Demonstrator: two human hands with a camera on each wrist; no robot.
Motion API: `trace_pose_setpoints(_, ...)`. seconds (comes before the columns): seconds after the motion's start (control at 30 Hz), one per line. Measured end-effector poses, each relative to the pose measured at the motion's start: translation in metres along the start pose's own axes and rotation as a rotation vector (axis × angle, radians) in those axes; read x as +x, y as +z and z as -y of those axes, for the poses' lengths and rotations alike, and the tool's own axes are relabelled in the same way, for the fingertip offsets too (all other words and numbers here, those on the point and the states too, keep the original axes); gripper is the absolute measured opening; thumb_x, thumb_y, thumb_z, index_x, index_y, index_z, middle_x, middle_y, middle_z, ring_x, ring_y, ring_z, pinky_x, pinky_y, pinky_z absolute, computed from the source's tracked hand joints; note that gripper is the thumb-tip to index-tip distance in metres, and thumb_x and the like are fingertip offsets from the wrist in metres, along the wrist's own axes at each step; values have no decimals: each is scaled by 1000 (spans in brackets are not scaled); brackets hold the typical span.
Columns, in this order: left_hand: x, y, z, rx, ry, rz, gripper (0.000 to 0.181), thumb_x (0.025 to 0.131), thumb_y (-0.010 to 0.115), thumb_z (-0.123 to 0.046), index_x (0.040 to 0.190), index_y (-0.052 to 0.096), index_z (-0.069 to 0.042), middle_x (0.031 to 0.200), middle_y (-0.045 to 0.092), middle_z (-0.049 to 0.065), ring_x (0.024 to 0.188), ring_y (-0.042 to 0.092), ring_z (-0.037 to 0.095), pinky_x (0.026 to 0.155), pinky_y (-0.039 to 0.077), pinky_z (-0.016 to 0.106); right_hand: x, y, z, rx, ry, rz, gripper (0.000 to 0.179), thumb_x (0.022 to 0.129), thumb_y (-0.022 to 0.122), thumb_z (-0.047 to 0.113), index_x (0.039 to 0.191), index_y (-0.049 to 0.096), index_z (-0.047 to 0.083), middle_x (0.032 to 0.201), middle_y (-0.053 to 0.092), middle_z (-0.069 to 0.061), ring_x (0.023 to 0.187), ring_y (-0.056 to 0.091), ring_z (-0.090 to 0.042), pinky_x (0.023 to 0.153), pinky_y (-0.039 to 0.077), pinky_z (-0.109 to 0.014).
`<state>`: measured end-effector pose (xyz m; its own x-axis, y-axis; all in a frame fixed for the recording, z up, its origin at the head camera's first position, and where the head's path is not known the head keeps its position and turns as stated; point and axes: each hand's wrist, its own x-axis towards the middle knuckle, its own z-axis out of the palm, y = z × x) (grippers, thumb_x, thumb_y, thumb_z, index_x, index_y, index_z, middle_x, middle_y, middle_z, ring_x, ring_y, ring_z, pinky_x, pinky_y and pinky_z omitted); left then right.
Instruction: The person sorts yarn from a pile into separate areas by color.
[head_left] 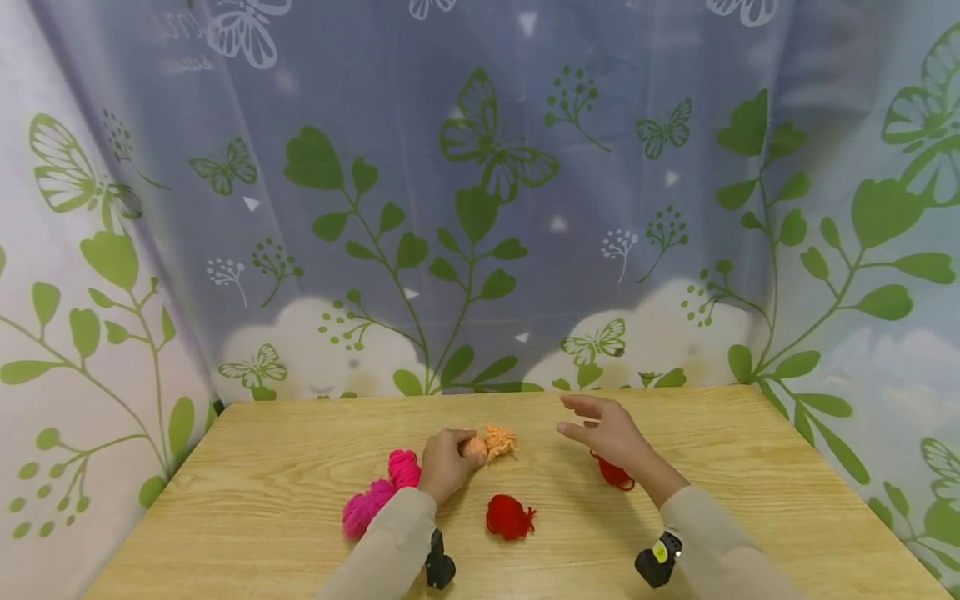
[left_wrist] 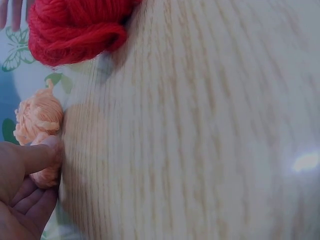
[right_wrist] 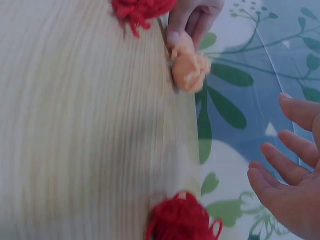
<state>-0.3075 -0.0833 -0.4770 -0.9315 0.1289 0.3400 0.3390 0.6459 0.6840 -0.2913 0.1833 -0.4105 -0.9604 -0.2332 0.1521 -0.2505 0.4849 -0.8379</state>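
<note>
The thumb and fingers of the left hand (head_left: pixel 447 463) pinch a peach yarn ball (head_left: pixel 474 447). The ball sits between the tip of the thumb and the bent fingers, so part of it is hidden, and its free end pokes out past them. A second peach ball (head_left: pixel 500 439) is right up against it, on the side away from the palm, with no fingers on it. Both are near the back of the table (head_left: pixel 285 467).

The peach balls are soft and pale orange, like the inside of a peach. The held one looks small and round. The other is wound in thin lines, with loose, curly bits sticking out.

The right hand (head_left: pixel 611 437) holds nothing. Its fingers are spread apart and a little bent, up in the air, with the thumb away from them. In the head view it covers part of a red ball (head_left: pixel 617 473) that lies on the table.

Another red ball (head_left: pixel 510 517) lies closer to the person, between the two arms, with short loose ends on one side. To the left of the left hand is a bright pink ball (head_left: pixel 405 468), and touching it is some purple-pink yarn (head_left: pixel 362 515), partly behind the sleeve (head_left: pixel 397 533).

Behind the table hangs a blue cloth (head_left: pixel 600 192) with green leaves and butterflies.
</note>
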Motion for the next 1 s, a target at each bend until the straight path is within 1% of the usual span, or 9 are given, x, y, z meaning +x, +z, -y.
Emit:
trace_pose_setpoints(0.33,-1,0,2,-8,-20,-4,35,75,80,-5,107,71,5,105,70,19,104,63,36,86,52,45,-22,-27,-24,-65,-58,-56,55,89,70,23,135,52,0,137,51,-23,127,43,-44,100,42,-53)
trace_pose_setpoints(0.5,0,2,3,0,-22,-11,34,75,80,-5,107,71,3,105,70,18,104,64,35,85,52,45,-30,-36,-38,-86,-41,-68,56,88,71,21,135,51,-1,137,50,-24,128,42,-45,98,43,-52)
trace_pose_setpoints(0.73,-1,1,1,10,-23,-18,35,73,81,-5,106,72,4,104,71,18,102,64,36,84,53,44,-38,-47,-50,-135,-58,-83,52,90,68,19,134,51,-5,136,50,-28,126,43,-48,98,41,-58)
trace_pose_setpoints(0.87,0,1,0,7,-26,-12,35,74,81,-5,107,72,3,105,70,19,103,64,36,84,52,45,-41,-53,-59,-132,-63,-78,49,92,65,17,134,50,-6,137,46,-30,125,41,-51,97,40,-61)
trace_pose_setpoints(1.0,0,1,0,5,-27,-2,36,75,81,-6,108,71,3,105,70,19,104,63,36,84,53,45,-40,-57,-73,-106,-85,-26,48,93,63,11,135,48,-7,139,43,-33,125,38,-54,95,43,-59)
